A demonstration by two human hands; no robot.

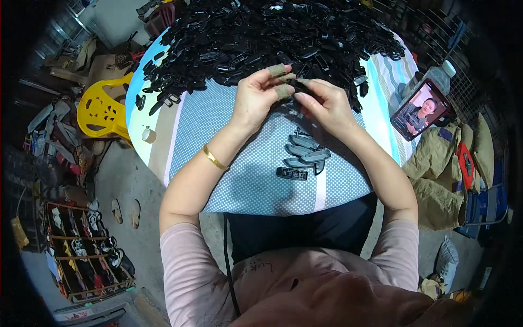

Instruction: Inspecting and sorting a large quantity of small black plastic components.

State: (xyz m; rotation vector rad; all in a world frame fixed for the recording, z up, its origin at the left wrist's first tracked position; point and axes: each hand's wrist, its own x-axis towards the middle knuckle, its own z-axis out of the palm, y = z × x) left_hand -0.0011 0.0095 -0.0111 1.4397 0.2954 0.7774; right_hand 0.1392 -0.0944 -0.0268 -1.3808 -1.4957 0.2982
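Observation:
Over the middle of the table, my left hand (254, 102) and my right hand (330, 107) meet at the fingertips. Between them they pinch a small black plastic piece (298, 87), mostly covered by the fingers, so its exact kind does not show. Tan tape wraps several fingertips of my left hand, and some shows on my right. Just beyond the hands spreads a large heap of black plastic parts (234, 46). Nearer to me lies a small group of dark grey, elongated plastic pieces (303, 151), with a black ridged piece (291, 174) beside it.
A patterned cloth covers the round table (218, 191). At the right edge a phone (419, 110) leans against a clear plastic container (437, 77). A small white cup (148, 135) sits at the left edge, near a yellow chair (103, 108). A shoe rack (87, 248) stands lower left.

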